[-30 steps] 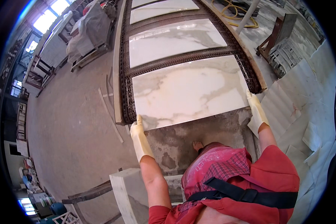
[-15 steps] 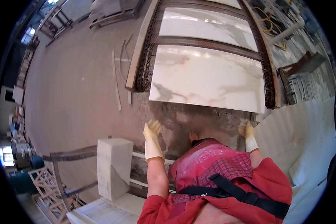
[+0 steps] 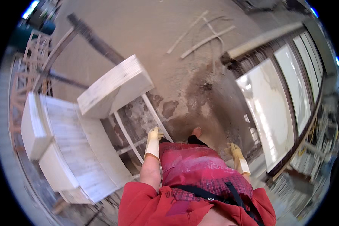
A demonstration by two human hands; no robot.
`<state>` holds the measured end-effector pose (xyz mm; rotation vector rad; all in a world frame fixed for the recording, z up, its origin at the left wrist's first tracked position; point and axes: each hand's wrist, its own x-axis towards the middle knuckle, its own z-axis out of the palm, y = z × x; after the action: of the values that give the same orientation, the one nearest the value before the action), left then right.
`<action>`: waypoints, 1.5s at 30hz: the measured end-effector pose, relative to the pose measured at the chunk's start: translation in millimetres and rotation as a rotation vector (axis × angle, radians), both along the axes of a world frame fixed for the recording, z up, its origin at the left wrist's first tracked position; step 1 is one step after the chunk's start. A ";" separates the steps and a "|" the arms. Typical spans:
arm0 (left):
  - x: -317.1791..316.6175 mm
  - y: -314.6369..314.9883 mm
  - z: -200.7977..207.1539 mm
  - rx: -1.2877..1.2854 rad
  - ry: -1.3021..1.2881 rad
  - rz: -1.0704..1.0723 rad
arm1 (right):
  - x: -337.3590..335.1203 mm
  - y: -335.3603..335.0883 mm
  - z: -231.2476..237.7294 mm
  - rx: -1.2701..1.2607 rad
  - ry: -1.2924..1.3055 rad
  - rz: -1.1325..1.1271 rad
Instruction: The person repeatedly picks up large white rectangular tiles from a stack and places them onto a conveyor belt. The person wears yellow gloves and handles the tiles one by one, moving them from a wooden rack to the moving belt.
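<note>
My gloved left hand (image 3: 153,137) and right hand (image 3: 235,152) are apart ahead of my red apron (image 3: 192,162), fingers loosely curled, holding nothing I can see. Pale rails (image 3: 129,136) lie beside the left, toward 9 o'clock. The closest marble slab (image 3: 267,107) is on the conveyor (image 3: 245,66) at 1 o'clock from my right hand, the nearer one; its long axis runs roughly 11 to 5. A slab stack (image 3: 73,132) sits at 9 o'clock from my left. Further slabs (image 3: 294,84) lie between 1 and 2.
</note>
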<state>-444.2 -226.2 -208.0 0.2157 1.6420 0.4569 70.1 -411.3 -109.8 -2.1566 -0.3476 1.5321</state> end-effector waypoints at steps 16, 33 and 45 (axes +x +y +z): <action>-220.5 -61.1 -43.8 -0.108 0.170 0.224 | -282.9 331.4 -39.0 0.045 0.014 0.489; -503.3 162.3 -51.4 0.202 0.855 0.508 | -475.9 607.1 -178.0 0.134 -0.345 0.746; -589.5 204.9 -86.9 0.236 0.890 0.511 | -478.0 601.3 -158.0 0.177 -0.102 0.732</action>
<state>-1033.7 -21.2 -294.9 0.1816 2.5295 1.0486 -407.9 190.0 -267.8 -2.0701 -1.3707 1.6514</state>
